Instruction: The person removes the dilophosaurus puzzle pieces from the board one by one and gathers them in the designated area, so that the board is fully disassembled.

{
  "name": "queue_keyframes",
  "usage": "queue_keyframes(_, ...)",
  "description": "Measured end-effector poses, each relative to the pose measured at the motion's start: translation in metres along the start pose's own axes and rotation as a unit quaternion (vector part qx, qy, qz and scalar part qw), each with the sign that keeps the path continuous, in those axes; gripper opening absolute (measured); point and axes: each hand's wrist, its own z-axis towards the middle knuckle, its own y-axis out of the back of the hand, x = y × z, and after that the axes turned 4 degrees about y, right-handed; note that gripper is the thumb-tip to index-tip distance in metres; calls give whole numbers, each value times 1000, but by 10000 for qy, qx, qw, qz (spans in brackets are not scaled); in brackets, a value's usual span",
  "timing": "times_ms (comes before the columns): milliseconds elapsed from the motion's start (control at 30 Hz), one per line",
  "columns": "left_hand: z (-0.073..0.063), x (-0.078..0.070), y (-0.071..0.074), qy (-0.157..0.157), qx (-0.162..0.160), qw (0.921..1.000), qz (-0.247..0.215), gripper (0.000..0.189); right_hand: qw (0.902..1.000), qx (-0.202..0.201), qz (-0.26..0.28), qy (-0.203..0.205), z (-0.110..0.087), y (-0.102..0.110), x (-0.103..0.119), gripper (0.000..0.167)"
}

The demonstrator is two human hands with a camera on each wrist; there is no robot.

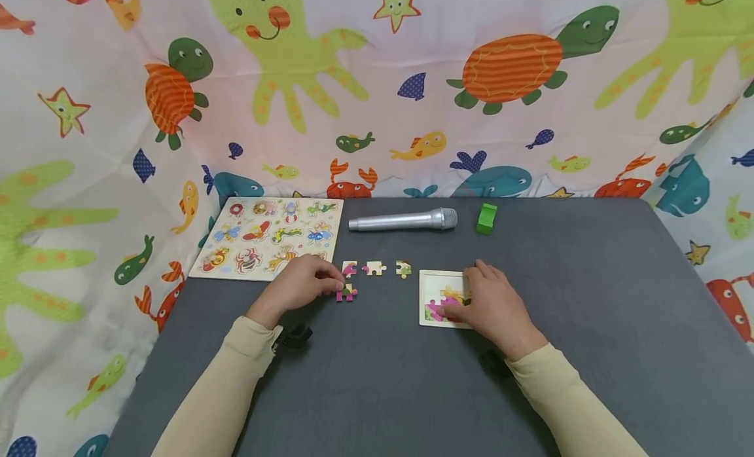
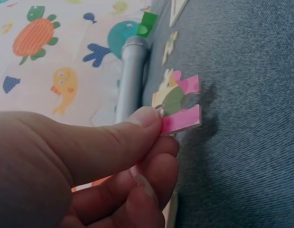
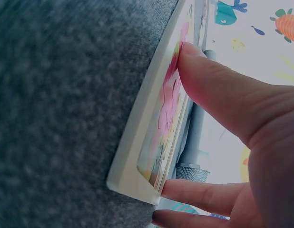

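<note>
Cream sleeves (image 1: pixel 218 385) are framing our foreground. Our left hand (image 1: pixel 298 283) is pinching a pink puzzle piece (image 2: pixel 178 105), leaving its notched side free; our right hand (image 1: pixel 497 306), thumb and fingers apart, is pressing the framed tray (image 1: pixel 433 285), seemingly steadying yet partly hiding it. Loose pieces (image 1: pixel 374 268) are lying between, a microphone (image 1: pixel 400 221) beyond.

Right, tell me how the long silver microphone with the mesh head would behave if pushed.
The long silver microphone would probably roll if pushed sideways, its handle looking round. It may curve, being thicker at the mesh head. Its straight, metallic-looking body suggests it won't bend.
</note>
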Motion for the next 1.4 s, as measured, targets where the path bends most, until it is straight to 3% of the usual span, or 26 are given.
queue_keyframes(1033, 5, -6, -6, 211, -63, 9993, 298, 5, 9998, -90, -149, 39, -1, 3, -3, 87)
queue_keyframes(1233, 4, -14, -9, 72, -261, 9986, 460, 8, 9998, 10, -149, 105, 0, 4, -7, 88)
queue_keyframes(1400, 5, -36, -24, -215, -141, 9986, 458, 6, 9990, 303, -76, 307, 1, 13, -12, 86)
